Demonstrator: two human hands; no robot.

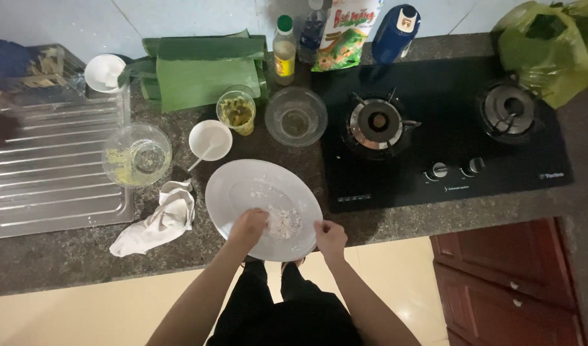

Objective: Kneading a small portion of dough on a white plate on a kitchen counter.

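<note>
A large white plate [243, 186] lies on the dark stone counter near its front edge. On it sits a lump of white dough [285, 222]. My left hand [249, 227] presses on the dough from the left, fingers curled over it. My right hand [330, 237] pinches the plate's right rim. A small white bowl [210, 140] with a spoon stands just behind the plate.
A white cloth [159, 221] lies left of the plate. Two glass bowls [137, 156] [296, 116], a jar of green filling [236, 112], folded banana leaves [201, 72], bottles [284, 51] and a steel drainboard [50, 166] sit behind. A black gas hob [435, 128] fills the right.
</note>
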